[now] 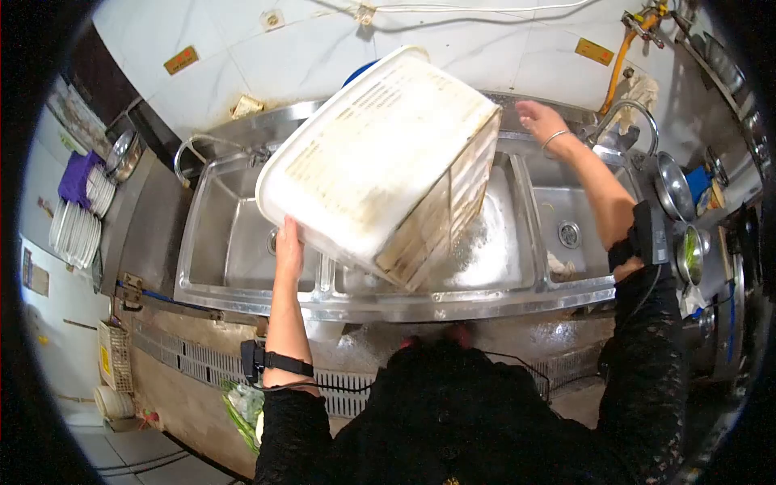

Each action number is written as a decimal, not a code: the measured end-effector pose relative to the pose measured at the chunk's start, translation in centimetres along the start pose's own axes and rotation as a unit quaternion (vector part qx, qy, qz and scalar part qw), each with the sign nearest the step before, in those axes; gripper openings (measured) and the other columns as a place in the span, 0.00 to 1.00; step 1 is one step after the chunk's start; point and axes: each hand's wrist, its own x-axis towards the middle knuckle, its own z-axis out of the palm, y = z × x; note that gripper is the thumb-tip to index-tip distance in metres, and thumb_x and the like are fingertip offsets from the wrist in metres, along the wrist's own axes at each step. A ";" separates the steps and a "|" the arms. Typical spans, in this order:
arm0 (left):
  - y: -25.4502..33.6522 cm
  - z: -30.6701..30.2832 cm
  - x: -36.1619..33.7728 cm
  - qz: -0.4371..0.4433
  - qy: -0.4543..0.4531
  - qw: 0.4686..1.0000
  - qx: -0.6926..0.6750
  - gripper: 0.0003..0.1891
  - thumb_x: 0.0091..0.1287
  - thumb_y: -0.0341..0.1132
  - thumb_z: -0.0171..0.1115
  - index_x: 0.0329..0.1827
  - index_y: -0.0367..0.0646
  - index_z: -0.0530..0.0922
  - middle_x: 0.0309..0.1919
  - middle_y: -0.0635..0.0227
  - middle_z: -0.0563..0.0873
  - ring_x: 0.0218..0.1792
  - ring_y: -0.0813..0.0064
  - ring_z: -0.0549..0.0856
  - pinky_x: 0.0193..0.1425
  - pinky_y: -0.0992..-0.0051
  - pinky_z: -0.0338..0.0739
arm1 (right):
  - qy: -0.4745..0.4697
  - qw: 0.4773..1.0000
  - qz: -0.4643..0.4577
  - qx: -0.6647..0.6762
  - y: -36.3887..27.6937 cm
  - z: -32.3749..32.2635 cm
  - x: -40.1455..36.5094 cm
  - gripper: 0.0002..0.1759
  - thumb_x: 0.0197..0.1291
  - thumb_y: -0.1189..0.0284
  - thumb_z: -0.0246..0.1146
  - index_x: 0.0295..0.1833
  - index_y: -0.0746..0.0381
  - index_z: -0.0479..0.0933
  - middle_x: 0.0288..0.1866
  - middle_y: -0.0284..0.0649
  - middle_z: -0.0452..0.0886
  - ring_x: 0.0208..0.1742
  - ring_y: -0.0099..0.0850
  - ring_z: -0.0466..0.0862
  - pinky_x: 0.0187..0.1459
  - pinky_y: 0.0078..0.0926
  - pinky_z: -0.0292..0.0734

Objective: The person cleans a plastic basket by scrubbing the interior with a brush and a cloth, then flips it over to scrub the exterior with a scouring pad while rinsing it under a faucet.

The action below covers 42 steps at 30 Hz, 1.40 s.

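Observation:
A large white plastic bin (364, 153), stained brown on its base and side, is tilted over the middle sink basin (501, 234). My left hand (288, 242) grips the bin's rim at its near left corner, with the fingers partly hidden by the bin. To the right of the bin, my right hand (540, 121) is off it, near the back ledge, with its fingers apart and nothing held. Water droplets and wet marks show in the middle basin.
Basins lie to the left (234, 234) and right (558, 202), each beside a curved faucet. A blue object (356, 73) shows behind the bin. Stacked white plates (75, 234) stand at far left. Metal bowls (672, 187) sit at right. Green vegetables (241, 416) lie on the floor.

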 end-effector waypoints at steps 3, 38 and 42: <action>-0.5 -0.7 0.8 -0.016 -0.001 1.000 0.017 0.25 0.72 0.50 0.44 0.59 0.36 0.68 0.51 0.65 0.78 0.50 0.73 0.77 0.53 0.74 0.71 | 0.004 0.998 0.005 0.057 1.7 1.0 -0.4 0.17 0.58 0.70 0.57 0.54 0.61 0.75 0.48 0.47 0.81 0.50 0.40 0.80 0.53 0.34 0.73; 12.2 8.7 -4.7 0.074 0.153 0.953 0.250 0.35 0.69 0.60 0.40 0.63 0.34 0.64 0.55 0.57 0.76 0.53 0.68 0.78 0.57 0.71 0.73 | -0.191 0.920 -0.336 0.069 6.2 15.6 14.0 0.12 0.54 0.60 0.63 0.32 0.57 0.79 0.30 0.36 0.80 0.44 0.37 0.78 0.42 0.36 0.74; 12.9 11.7 -6.0 0.096 0.139 0.962 0.213 0.36 0.68 0.59 0.46 0.61 0.32 0.66 0.53 0.58 0.78 0.51 0.68 0.79 0.54 0.70 0.75 | -0.158 0.929 -0.325 0.081 7.0 16.5 13.2 0.11 0.53 0.61 0.64 0.34 0.57 0.79 0.33 0.35 0.80 0.44 0.37 0.78 0.42 0.36 0.74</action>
